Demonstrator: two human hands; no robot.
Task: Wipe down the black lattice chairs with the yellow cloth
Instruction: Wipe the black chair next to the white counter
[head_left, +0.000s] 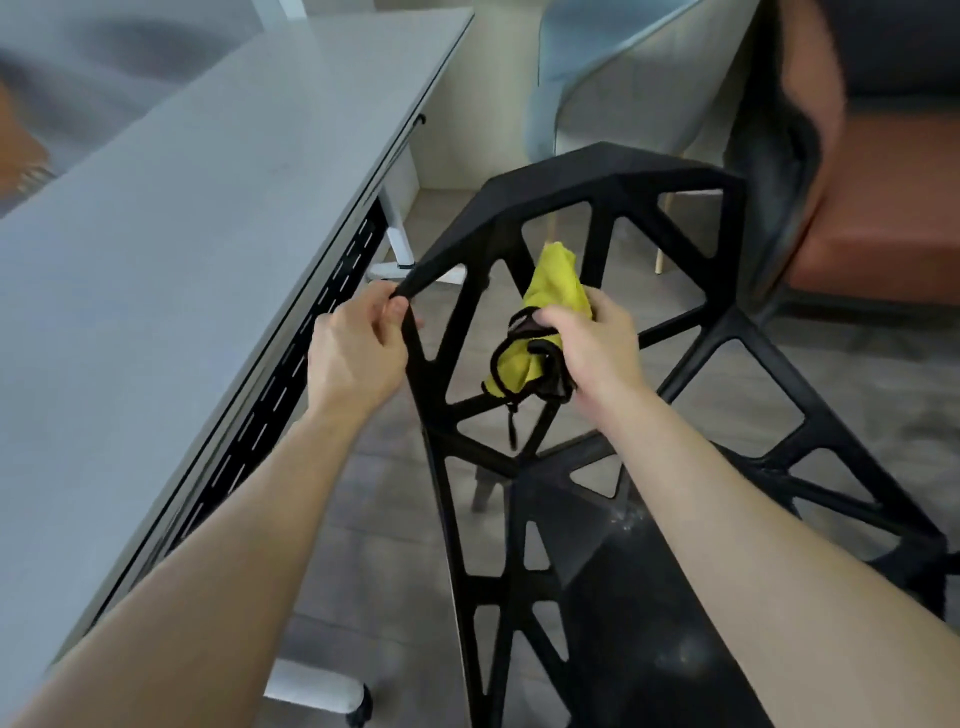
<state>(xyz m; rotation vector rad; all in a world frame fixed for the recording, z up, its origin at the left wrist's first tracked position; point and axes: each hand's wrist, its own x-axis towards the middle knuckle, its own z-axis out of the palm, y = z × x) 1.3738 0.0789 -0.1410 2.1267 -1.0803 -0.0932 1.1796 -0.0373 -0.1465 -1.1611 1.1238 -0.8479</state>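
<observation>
Curled round a rim strut of the black lattice chair (613, 171), the left hand (358, 343) holds the bar fast. At its 3 o'clock the right hand (592, 343) clutches the bunched yellow cloth (556, 280) against the lattice of the backrest. The right fingertips are buried under the cloth. A black cord (498, 358) loops about the bundle, and what it belongs to is hard to make out. The chair's seat is cut off at 6 o'clock. The cloth's long axis runs from 7 to 1 o'clock, its free end pointing up past a strut. A grey table (208, 208) lies at 9 o'clock, blurred at its far end.
</observation>
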